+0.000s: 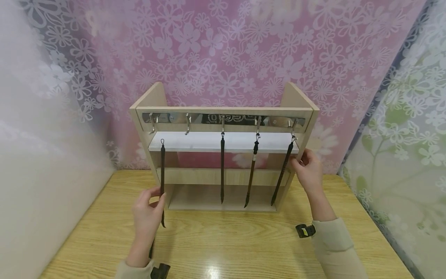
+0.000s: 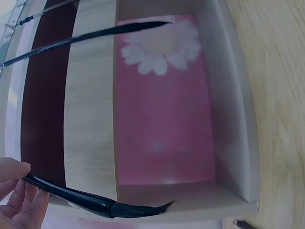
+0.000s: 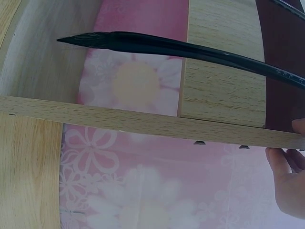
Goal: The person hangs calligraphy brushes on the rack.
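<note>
My left hand pinches a dark calligraphy brush by its handle. That brush points bristles down at the shelf's left side, its top loop below the leftmost hook. In the left wrist view its black bristles curve at the tip. My right hand grips the right side panel of the small wooden shelf, thumb on one face and fingers on the other. Three more brushes hang from hooks: one at the middle, one right of it, one at the far right.
A metal hook strip runs across the shelf's top front board. The second hook from the left holds no brush. Another dark brush lies on the wood-grain table, partly hidden by my left wrist. Floral-patterned pink cloth stands behind.
</note>
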The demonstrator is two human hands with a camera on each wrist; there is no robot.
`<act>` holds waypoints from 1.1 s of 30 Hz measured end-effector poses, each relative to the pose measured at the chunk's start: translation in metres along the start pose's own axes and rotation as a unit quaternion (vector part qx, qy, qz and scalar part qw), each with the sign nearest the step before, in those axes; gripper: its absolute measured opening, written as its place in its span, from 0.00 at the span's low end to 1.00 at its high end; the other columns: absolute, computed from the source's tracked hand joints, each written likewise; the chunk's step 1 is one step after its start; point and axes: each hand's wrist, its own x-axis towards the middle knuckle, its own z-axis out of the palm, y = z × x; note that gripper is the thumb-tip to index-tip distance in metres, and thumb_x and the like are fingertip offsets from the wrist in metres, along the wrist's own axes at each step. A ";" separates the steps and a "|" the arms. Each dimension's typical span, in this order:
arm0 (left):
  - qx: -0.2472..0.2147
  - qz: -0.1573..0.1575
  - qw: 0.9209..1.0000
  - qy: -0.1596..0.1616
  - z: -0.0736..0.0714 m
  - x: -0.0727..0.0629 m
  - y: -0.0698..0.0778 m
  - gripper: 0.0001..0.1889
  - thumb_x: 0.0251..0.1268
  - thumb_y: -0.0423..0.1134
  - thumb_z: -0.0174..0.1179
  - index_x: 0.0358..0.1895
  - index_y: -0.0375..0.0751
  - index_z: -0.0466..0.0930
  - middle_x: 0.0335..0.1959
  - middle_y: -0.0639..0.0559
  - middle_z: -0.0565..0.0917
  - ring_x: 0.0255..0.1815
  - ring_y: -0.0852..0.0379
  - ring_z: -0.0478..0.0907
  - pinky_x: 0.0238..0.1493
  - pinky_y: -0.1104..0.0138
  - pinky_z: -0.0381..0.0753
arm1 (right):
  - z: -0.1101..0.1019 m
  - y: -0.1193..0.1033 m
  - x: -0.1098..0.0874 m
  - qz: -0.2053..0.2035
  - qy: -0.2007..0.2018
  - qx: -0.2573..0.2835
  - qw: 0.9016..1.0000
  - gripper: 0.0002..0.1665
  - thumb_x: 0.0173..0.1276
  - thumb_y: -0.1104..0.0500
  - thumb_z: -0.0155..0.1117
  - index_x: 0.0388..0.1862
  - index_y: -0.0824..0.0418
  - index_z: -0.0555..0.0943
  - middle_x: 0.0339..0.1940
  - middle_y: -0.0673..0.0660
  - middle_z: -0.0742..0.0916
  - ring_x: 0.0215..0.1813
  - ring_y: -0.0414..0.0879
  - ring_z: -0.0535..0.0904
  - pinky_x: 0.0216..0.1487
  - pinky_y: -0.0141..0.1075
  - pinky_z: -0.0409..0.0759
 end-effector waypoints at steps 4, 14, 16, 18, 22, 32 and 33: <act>-0.018 0.005 1.000 0.002 0.007 0.001 0.006 0.12 0.39 0.17 0.63 0.33 0.26 0.78 0.26 0.41 0.78 0.28 0.48 0.76 0.26 0.79 0.76 | 0.000 0.000 0.000 -0.001 0.003 -0.002 1.000 0.22 0.59 0.67 0.57 0.53 0.72 0.70 0.47 0.67 0.77 0.53 0.54 0.73 0.49 0.30 0.73; -0.043 0.011 0.999 -0.005 0.021 0.002 0.013 0.12 0.39 0.17 0.64 0.33 0.26 0.78 0.28 0.41 0.79 0.29 0.49 0.77 0.25 0.79 0.76 | 0.001 0.000 0.000 0.005 0.002 0.010 1.000 0.22 0.59 0.68 0.56 0.53 0.73 0.69 0.49 0.68 0.76 0.55 0.54 0.71 0.49 0.30 0.73; -0.045 0.004 0.999 -0.008 0.022 0.004 0.022 0.12 0.39 0.17 0.64 0.32 0.25 0.78 0.27 0.40 0.78 0.29 0.48 0.77 0.25 0.76 0.77 | 0.001 0.000 0.000 0.005 0.003 0.009 1.000 0.22 0.59 0.68 0.56 0.53 0.73 0.69 0.48 0.69 0.76 0.55 0.54 0.72 0.49 0.29 0.73; -0.044 0.003 0.999 -0.010 0.022 0.008 0.033 0.12 0.38 0.15 0.63 0.31 0.24 0.77 0.27 0.38 0.78 0.29 0.47 0.77 0.23 0.73 0.78 | 0.001 0.000 0.000 0.006 0.003 0.007 1.000 0.21 0.59 0.68 0.56 0.52 0.73 0.69 0.48 0.68 0.76 0.54 0.54 0.72 0.48 0.29 0.73; -0.048 0.009 0.999 -0.013 0.021 0.012 0.053 0.11 0.37 0.13 0.61 0.30 0.21 0.76 0.25 0.36 0.77 0.27 0.45 0.77 0.22 0.66 0.79 | 0.001 0.000 0.001 0.006 0.004 0.007 1.000 0.21 0.59 0.69 0.56 0.52 0.73 0.69 0.48 0.69 0.76 0.54 0.55 0.72 0.48 0.29 0.73; -0.061 0.041 0.997 -0.009 0.034 0.005 0.024 0.12 0.37 0.15 0.63 0.30 0.25 0.78 0.26 0.40 0.78 0.27 0.48 0.77 0.22 0.70 0.79 | 0.002 -0.001 0.000 0.008 0.002 0.008 1.000 0.21 0.59 0.68 0.56 0.52 0.73 0.69 0.46 0.66 0.77 0.53 0.54 0.73 0.48 0.29 0.73; -0.060 0.040 0.997 -0.009 0.034 0.005 0.023 0.12 0.38 0.16 0.63 0.31 0.26 0.78 0.26 0.41 0.78 0.27 0.49 0.77 0.22 0.70 0.79 | 0.002 -0.001 0.000 0.009 0.002 0.006 1.000 0.21 0.59 0.68 0.56 0.52 0.73 0.69 0.46 0.66 0.77 0.53 0.54 0.73 0.48 0.29 0.73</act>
